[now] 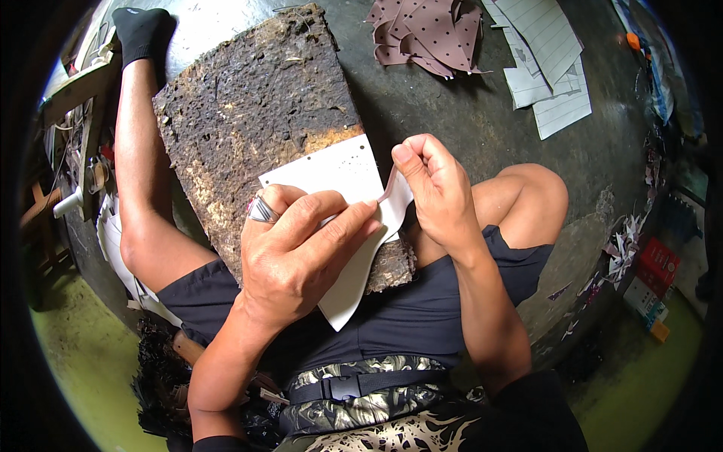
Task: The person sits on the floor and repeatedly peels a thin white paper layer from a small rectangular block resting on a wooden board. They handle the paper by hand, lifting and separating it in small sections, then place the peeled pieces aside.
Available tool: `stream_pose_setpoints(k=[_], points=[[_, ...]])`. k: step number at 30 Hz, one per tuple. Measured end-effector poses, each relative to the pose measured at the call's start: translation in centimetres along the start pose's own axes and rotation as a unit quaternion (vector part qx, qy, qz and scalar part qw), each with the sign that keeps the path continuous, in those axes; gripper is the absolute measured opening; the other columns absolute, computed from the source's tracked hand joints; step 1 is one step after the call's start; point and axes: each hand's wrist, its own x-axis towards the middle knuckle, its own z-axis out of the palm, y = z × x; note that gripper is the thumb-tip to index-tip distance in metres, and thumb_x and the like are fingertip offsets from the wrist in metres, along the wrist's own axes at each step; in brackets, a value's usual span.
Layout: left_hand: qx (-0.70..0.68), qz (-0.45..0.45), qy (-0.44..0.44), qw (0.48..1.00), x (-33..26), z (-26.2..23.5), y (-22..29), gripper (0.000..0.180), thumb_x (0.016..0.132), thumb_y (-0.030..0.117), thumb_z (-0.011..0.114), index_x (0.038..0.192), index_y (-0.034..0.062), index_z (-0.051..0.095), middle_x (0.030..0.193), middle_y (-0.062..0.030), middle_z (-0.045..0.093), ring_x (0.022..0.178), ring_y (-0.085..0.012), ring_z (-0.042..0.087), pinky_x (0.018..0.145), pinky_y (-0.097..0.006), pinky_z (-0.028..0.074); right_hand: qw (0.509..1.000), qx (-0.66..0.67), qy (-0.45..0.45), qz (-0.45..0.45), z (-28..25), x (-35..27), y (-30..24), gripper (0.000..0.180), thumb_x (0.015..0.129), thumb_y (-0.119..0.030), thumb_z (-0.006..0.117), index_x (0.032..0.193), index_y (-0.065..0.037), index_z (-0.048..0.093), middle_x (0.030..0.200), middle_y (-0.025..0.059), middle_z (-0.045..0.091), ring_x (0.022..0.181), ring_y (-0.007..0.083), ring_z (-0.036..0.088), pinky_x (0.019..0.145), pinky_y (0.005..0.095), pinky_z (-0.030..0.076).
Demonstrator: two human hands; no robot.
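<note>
A thin, flexible white piece with a curved outline lies across the near end of a rough, worn brown board. My left hand, with a ring on one finger, holds it down with bent fingers, the fingertips pinching near its edge. My right hand has thumb and forefinger pressed together on the raised far end of that piece. A narrow pinkish strip runs along the edge between both hands; whether it is separate, I cannot tell. Beneath lies a flat white sheet with small dark holes or dots.
Mauve cut pieces with black dots are heaped on the dark floor beyond the board. Lined paper pieces lie farther right. My legs flank the board. Scraps and a red box are at right, a wooden frame at left.
</note>
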Motion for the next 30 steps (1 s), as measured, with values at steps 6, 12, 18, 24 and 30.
stream_pose_setpoints(k=[6, 12, 18, 24, 30], points=[[-0.013, 0.002, 0.001, 1.000, 0.1, 0.1, -0.3, 0.035, 0.080, 0.013, 0.100, 0.113, 0.0115, 0.089, 0.100, 0.0002, 0.074, 0.081, -0.0216, 0.062, 0.070, -0.036, 0.051, 0.998, -0.047, 0.031, -0.024, -0.1, 0.7, 0.8, 0.033, 0.120, -0.029, 0.069, 0.108, 0.001, 0.067, 0.078, 0.0094, 0.062, 0.071, 0.0160, 0.057, 0.066, 0.0374, 0.050], [-0.016, 0.004, -0.005, 1.000, 0.0, -0.1, -0.4, 0.035, 0.081, 0.013, 0.099, 0.115, 0.0122, 0.090, 0.100, 0.0003, 0.074, 0.081, -0.0211, 0.061, 0.069, -0.036, 0.050, 0.998, -0.054, 0.018, -0.001, -0.4, 1.3, 1.4, 0.031, 0.121, -0.028, 0.068, 0.109, 0.001, 0.067, 0.084, 0.0010, 0.061, 0.079, 0.0089, 0.054, 0.070, 0.0309, 0.048], [-0.008, 0.019, -0.008, 1.000, 0.2, -0.3, -0.8, 0.036, 0.082, 0.014, 0.099, 0.116, 0.0123, 0.090, 0.100, 0.0004, 0.074, 0.081, -0.0210, 0.062, 0.070, -0.036, 0.051, 0.994, -0.109, 0.030, -0.005, -0.4, 1.8, 1.9, 0.030, 0.119, -0.027, 0.069, 0.108, 0.001, 0.067, 0.084, 0.0028, 0.064, 0.081, 0.0096, 0.058, 0.072, 0.0322, 0.051], [-0.013, 0.021, -0.009, 1.000, 0.4, -0.4, -0.9, 0.035, 0.082, 0.013, 0.100, 0.115, 0.0117, 0.090, 0.100, 0.0001, 0.074, 0.082, -0.0211, 0.063, 0.070, -0.036, 0.051, 0.986, -0.154, 0.043, -0.035, -0.3, 2.5, 2.5, 0.025, 0.115, -0.021, 0.071, 0.106, 0.001, 0.064, 0.096, 0.0220, 0.072, 0.089, 0.0418, 0.070, 0.082, 0.0487, 0.055], [-0.019, 0.025, -0.006, 1.000, 0.5, -0.5, -1.1, 0.034, 0.081, 0.013, 0.100, 0.114, 0.0115, 0.089, 0.100, -0.0002, 0.074, 0.080, -0.0210, 0.063, 0.070, -0.036, 0.051, 0.982, -0.182, 0.048, -0.033, -0.4, 2.6, 2.9, 0.024, 0.114, -0.021, 0.072, 0.108, 0.002, 0.064, 0.100, 0.0241, 0.073, 0.096, 0.0455, 0.072, 0.086, 0.0510, 0.057]])
